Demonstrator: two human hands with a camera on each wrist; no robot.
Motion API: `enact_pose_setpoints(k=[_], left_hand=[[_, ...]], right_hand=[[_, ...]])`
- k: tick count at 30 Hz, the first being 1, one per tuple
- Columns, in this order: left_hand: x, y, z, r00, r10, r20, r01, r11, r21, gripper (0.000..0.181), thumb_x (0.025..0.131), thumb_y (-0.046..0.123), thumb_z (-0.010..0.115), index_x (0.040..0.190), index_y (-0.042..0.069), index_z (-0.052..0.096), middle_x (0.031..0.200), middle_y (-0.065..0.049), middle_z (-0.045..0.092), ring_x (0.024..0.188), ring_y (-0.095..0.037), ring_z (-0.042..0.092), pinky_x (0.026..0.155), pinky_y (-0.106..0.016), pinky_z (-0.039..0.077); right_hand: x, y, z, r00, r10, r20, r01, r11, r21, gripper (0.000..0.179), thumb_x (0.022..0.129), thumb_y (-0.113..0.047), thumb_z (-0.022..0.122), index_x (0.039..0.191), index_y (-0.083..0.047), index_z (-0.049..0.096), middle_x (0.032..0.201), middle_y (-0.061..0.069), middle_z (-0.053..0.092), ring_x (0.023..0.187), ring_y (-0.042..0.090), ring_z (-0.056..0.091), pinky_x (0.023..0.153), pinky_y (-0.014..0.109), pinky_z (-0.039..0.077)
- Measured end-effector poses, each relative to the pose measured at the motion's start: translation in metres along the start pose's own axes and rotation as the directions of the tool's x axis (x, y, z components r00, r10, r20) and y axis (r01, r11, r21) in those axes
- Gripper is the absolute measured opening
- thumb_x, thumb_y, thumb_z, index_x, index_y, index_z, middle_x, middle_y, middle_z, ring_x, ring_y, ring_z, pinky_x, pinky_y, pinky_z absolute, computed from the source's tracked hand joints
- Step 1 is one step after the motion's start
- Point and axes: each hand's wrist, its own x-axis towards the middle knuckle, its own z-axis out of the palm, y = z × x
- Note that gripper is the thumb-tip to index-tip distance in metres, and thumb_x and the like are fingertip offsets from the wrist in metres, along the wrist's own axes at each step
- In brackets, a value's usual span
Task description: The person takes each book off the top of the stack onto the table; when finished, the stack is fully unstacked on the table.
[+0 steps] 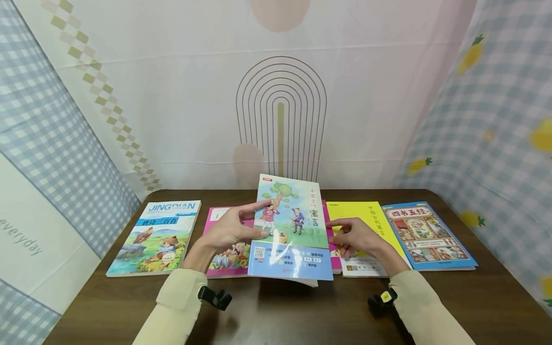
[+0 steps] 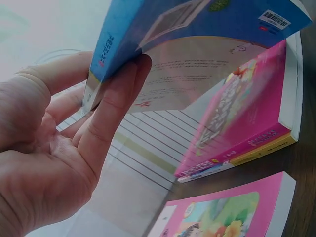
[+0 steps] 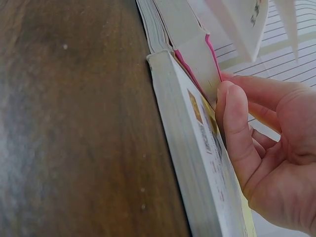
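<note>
My left hand (image 1: 235,227) holds a pale green and blue paperback (image 1: 289,235) by its spine side, thumb on the front cover and fingers behind. The book is raised and tilted over the middle of the table, its back cover showing in the left wrist view. Beneath it lies a pink book (image 2: 247,113) on top of another book with a yellow spine (image 2: 264,149). My right hand (image 1: 355,237) pinches the pink book's right edge between thumb and index finger, beside a yellow book (image 1: 366,263). In the right wrist view, the contact is partly hidden by the thumb.
A second pink book (image 1: 226,270) lies left of centre. Farther left is a book with a landscape cover (image 1: 159,239); at the far right lies a blue book (image 1: 431,235). All rest on the dark wooden table (image 1: 276,321), with a white curtain (image 1: 185,120) behind it.
</note>
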Motion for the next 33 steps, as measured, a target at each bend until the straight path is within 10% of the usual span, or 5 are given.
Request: enact_pose_setpoints(k=[20, 27, 30, 33], left_hand=[[-0.069, 0.022, -0.028, 0.997, 0.064, -0.051, -0.066, 0.997, -0.047, 0.085, 0.091, 0.0, 0.08, 0.164, 0.021, 0.042, 0.143, -0.022, 0.065, 0.106, -0.028, 0.078, 0.086, -0.04, 0.066], [-0.097, 0.021, -0.041, 0.985, 0.16, -0.072, -0.156, 0.986, 0.053, 0.082, 0.093, -0.004, 0.076, 0.164, 0.013, 0.041, 0.095, 0.014, 0.071, 0.061, 0.0, 0.057, 0.065, -0.015, 0.052], [-0.112, 0.02, -0.045, 0.984, 0.165, -0.072, -0.162, 0.986, 0.04, 0.081, 0.094, -0.005, 0.074, 0.164, 0.012, 0.039, 0.1, 0.009, 0.071, 0.069, 0.0, 0.064, 0.067, -0.016, 0.055], [-0.126, 0.017, -0.049, 0.986, 0.161, -0.052, -0.161, 0.987, -0.001, 0.08, 0.095, -0.008, 0.071, 0.165, 0.01, 0.036, 0.141, -0.004, 0.068, 0.101, -0.012, 0.076, 0.079, -0.022, 0.062]], right_hand=[[0.001, 0.003, -0.002, 0.999, -0.029, 0.013, 0.029, 0.999, -0.013, 0.06, 0.096, -0.022, 0.079, 0.151, -0.007, 0.058, 0.086, 0.013, 0.067, 0.057, 0.019, 0.065, 0.059, 0.033, 0.063], [0.0, 0.002, -0.002, 0.999, -0.028, 0.017, 0.028, 1.0, -0.003, 0.06, 0.097, -0.022, 0.079, 0.151, -0.008, 0.058, 0.084, 0.013, 0.067, 0.057, 0.018, 0.064, 0.058, 0.034, 0.063], [0.0, 0.001, -0.002, 0.999, -0.031, 0.026, 0.031, 1.0, 0.005, 0.06, 0.097, -0.021, 0.078, 0.151, -0.007, 0.058, 0.083, 0.013, 0.067, 0.056, 0.018, 0.064, 0.058, 0.035, 0.063], [0.001, 0.001, -0.002, 0.999, -0.032, 0.027, 0.032, 0.999, 0.006, 0.06, 0.097, -0.021, 0.078, 0.151, -0.007, 0.058, 0.084, 0.013, 0.068, 0.056, 0.018, 0.064, 0.058, 0.035, 0.063]])
